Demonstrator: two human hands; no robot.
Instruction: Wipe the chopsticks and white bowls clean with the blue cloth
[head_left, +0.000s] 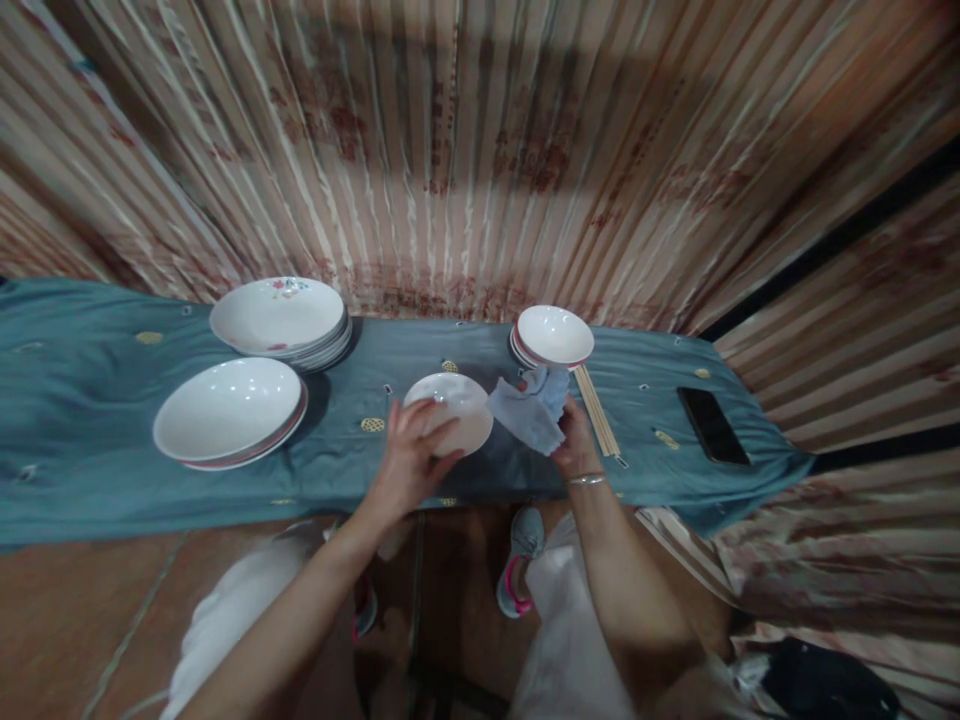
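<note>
A small white bowl is at the middle of the cloth-covered table. My left hand is at its near left rim, with some fingers over the inside and the thumb by the near edge; whether the bowl rests on the cloth or is slightly raised, I cannot tell. To the right, my right hand, with a bracelet at the wrist, grips a crumpled light-blue cloth that hides part of its fingers. Just behind the cloth stands a stack of small white bowls. A bundle of chopsticks lies beside my right hand.
On the left stand a stack of flowered plates and, nearer, a stack of large white bowls. A black phone lies at the right end of the blue-green tablecloth. A pleated curtain hangs behind the table.
</note>
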